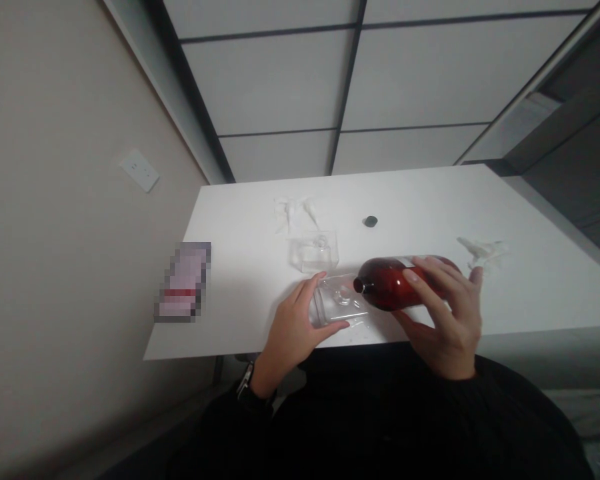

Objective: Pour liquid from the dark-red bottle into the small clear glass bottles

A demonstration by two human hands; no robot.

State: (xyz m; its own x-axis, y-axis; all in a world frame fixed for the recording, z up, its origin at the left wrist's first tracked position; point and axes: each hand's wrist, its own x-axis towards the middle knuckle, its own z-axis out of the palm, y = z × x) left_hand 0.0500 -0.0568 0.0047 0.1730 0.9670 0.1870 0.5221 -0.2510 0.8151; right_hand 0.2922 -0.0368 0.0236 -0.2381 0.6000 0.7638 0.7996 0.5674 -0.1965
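My right hand is wrapped round a large red-brown bottle, holding it tipped almost flat with its uncapped mouth to the left. That mouth is above a clear square container with a small round opening in its top. My left hand steadies this container, thumb on the near side and fingers on the far side. Whether liquid is leaving the bottle I cannot tell. Just behind stands a second clear container of similar shape. Some wet-looking marks show on the table beside the near container.
A dark bottle cap lies toward the back of the white table. Crumpled tissues are at the back, and another crumpled tissue is at the right. A blurred pinkish object rests by the left edge.
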